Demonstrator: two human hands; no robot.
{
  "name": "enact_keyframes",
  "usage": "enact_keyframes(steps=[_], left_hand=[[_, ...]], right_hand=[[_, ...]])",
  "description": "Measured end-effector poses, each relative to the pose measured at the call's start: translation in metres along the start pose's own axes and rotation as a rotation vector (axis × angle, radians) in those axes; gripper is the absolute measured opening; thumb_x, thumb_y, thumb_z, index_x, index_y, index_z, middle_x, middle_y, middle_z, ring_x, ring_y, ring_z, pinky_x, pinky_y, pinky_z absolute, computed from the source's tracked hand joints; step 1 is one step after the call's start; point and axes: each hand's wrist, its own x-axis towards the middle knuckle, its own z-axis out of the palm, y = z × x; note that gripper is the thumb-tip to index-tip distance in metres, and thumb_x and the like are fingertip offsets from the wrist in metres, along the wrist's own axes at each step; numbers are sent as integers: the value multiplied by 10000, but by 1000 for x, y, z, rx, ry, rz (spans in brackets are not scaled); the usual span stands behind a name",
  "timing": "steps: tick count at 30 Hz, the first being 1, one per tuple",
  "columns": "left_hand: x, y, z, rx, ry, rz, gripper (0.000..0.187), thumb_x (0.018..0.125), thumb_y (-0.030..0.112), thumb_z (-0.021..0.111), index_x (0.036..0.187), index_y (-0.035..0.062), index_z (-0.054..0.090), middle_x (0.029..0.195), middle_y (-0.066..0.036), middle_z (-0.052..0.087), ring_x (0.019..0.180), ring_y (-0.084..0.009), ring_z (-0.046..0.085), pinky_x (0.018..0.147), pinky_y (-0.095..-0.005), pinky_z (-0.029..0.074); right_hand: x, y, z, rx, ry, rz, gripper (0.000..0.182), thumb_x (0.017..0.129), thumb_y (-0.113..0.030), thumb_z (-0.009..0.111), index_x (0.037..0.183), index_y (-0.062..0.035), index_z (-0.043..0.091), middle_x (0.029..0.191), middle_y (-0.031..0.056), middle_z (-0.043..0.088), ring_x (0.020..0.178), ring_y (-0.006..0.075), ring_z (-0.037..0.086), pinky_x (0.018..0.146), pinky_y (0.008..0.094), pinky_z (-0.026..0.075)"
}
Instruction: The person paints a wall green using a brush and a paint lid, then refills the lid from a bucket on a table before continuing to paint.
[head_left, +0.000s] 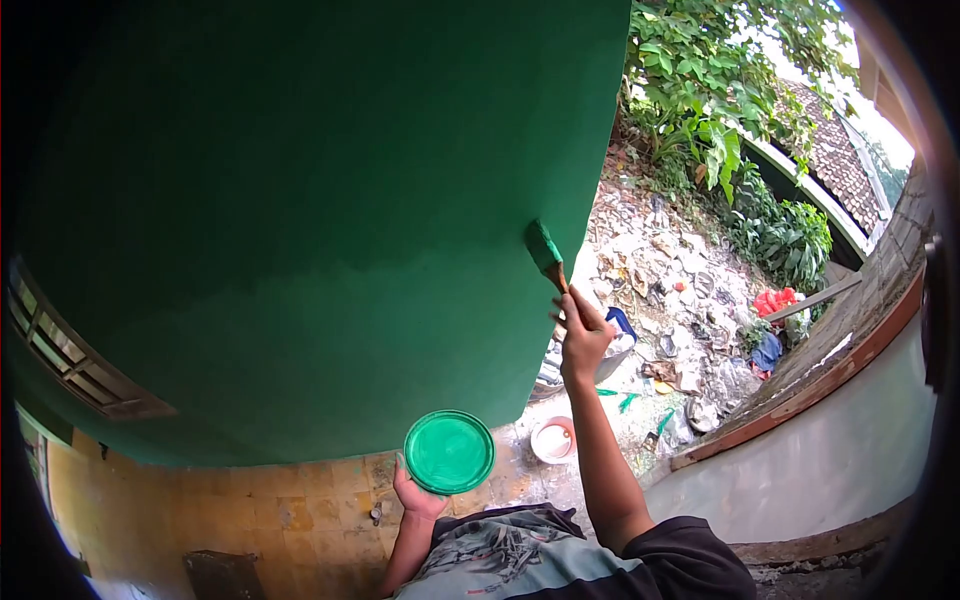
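My right hand (583, 345) is raised and closed around the wooden handle of a paintbrush (544, 250). Its bristles are coated in green and lie against the green wall (380, 200), close to the wall's right edge. Lower down, my left hand (418, 493) grips a round container of green paint (450, 452) by its lower left side. Green paint covers the container's inside and rim; its depth is hard to tell from above. The wall's upper area looks darker and more even, while a paler band runs across its lower part.
A white bucket (553, 440) stands on the floor below my right forearm. Behind it is a grey bin with a blue rim (622, 325). Litter-strewn ground (680, 290) lies beyond the wall's edge. A low wall (800, 450) runs at right, and a slatted window (75, 355) is at left.
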Motion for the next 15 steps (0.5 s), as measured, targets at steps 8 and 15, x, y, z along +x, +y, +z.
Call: enact_keyframes(steps=[8,15], left_hand=[[10,9,-6,39,-12,-10,709,1033,616,417,1506,93,489,1527,-161,513,1388,-381,500,1151,-579,406],[22,27,-3,85,-8,-98,708,1037,622,403,1501,96,496,1528,-152,515,1383,-380,502,1154,-582,399]], right_hand=[[24,-28,-6,-747,-329,-75,239,988,-119,657,1152,46,713,655,38,606,564,66,528,491,277,392],[86,-176,59,-626,-175,-691,410,1005,-191,639,1410,-129,640,779,252,694,592,257,714,594,381,529]])
